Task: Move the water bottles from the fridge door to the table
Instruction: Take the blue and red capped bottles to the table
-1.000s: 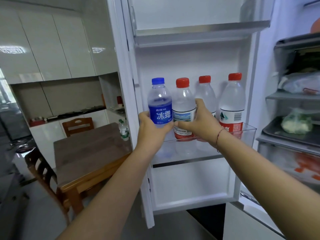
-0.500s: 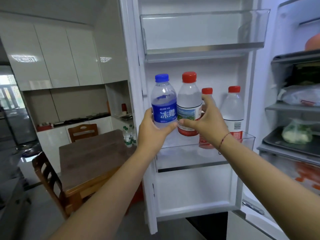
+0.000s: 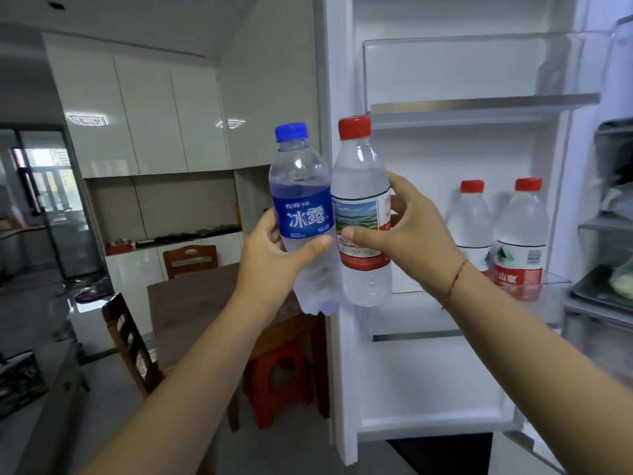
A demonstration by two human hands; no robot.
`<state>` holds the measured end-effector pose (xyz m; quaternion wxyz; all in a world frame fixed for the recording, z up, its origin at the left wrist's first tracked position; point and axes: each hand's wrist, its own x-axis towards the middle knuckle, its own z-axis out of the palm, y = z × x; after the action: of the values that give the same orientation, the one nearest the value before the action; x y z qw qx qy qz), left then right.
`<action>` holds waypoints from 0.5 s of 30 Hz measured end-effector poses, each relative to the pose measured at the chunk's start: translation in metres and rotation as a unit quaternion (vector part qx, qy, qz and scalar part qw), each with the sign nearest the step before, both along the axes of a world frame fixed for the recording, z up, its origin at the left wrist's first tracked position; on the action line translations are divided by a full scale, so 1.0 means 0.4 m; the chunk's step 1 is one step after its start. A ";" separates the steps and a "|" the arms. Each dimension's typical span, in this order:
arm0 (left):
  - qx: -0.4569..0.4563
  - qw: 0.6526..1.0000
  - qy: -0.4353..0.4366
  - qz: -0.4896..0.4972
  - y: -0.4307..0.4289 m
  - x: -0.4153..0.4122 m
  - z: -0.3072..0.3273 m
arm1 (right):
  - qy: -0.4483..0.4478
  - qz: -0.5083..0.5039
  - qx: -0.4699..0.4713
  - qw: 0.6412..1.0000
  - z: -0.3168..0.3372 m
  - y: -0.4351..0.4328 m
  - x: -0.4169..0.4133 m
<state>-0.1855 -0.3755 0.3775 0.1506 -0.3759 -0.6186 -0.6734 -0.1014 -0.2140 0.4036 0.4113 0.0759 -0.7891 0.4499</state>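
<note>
The left hand grasps the blue-capped bottle and the right hand grasps the red-capped bottle, both lifted and seemingly touching. Farther right, two red-capped bottles stand in the door shelf. The table lies far left.

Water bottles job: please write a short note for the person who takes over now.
Left hand: holds the blue-cap bottle.
Right hand: holds a red-cap bottle.
Both bottles are lifted clear of the fridge door shelf.
Two red-cap bottles stand on that shelf.
Done: none on the table yet.
Left: carry these two over, then fetch the other two.
</note>
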 end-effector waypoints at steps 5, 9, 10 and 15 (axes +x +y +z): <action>-0.017 0.999 -0.037 -0.002 -0.161 -0.084 -0.060 | -0.027 0.039 -0.014 0.999 -0.062 -0.138 -0.101; -0.041 0.997 -0.066 0.020 -0.284 -0.177 -0.096 | -0.048 0.063 -0.044 0.996 -0.121 -0.258 -0.223; -0.047 0.996 -0.072 0.024 -0.313 -0.207 -0.108 | -0.054 0.065 -0.054 0.995 -0.137 -0.286 -0.256; -0.092 0.988 -0.108 0.060 -0.432 -0.346 -0.172 | -0.079 0.074 -0.108 0.988 -0.220 -0.402 -0.408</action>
<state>-0.3239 -0.5483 0.3088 0.0881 -0.2757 -0.7116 -0.6402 -0.2647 -0.3748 0.3158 0.3187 0.0534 -0.7584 0.5660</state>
